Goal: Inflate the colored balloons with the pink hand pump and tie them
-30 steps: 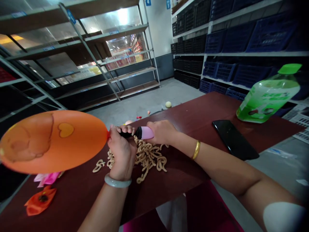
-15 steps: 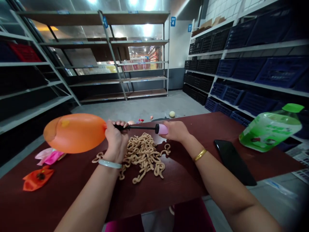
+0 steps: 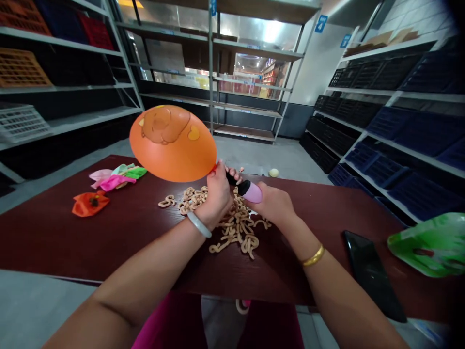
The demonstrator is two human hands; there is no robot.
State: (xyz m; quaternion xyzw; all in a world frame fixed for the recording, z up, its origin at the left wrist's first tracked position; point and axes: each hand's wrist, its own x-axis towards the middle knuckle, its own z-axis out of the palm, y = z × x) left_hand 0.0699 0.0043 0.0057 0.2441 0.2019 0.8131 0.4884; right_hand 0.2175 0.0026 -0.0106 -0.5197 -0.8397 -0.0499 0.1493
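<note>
An inflated orange balloon (image 3: pixel 170 150) with a printed cartoon animal is on the nozzle end of a hand balloon pump (image 3: pixel 251 191). My left hand (image 3: pixel 220 189), with a pale bangle at its wrist, is closed around the balloon's neck and the pump's black front part. Wrapped around the pump's pink end is my right hand (image 3: pixel 274 203), with a gold bracelet at the wrist. The pump's black rod no longer shows between the hands. Below them lies a heap of tan, curled, snack-like pieces (image 3: pixel 240 225) on the dark red table (image 3: pixel 145 247).
Flat balloons in pink and green (image 3: pixel 116 180) and an orange one (image 3: pixel 90 203) lie on the left. A black phone (image 3: pixel 374 274) and a green-labelled bottle (image 3: pixel 430 247) are on the right. Shelves with crates (image 3: pixel 417 126) stand beyond the table.
The pump has been pushed in, bringing my hands closer together. The balloon has swung up and looks rounder. My view has turned left.
</note>
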